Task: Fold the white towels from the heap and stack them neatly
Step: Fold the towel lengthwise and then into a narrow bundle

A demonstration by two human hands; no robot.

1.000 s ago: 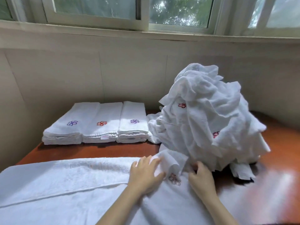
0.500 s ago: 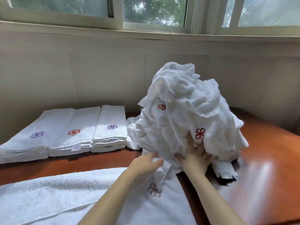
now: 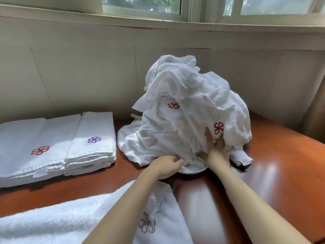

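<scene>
A tall heap of crumpled white towels (image 3: 190, 110) with red flower emblems stands on the brown table, right of centre. My right hand (image 3: 215, 152) presses flat against the heap's lower front, fingers straight and pointing up into the folds. At the heap's bottom edge my left hand (image 3: 167, 166) has its fingers curled into the cloth. Two stacks of folded white towels (image 3: 52, 148) lie side by side at the left. A large white towel (image 3: 84, 219) is spread flat at the near edge, under my left forearm.
The glossy brown table (image 3: 274, 173) shows bare wood right of the heap and between the stacks and the spread towel. A beige wall and a window sill run close behind the heap. A small folded corner with a label (image 3: 243, 161) sticks out at the heap's lower right.
Both hands moved forward from the spread towel's corner to the heap's base. The heap has shifted away from the spread towel, leaving bare wood between them. The view swung right and down.
</scene>
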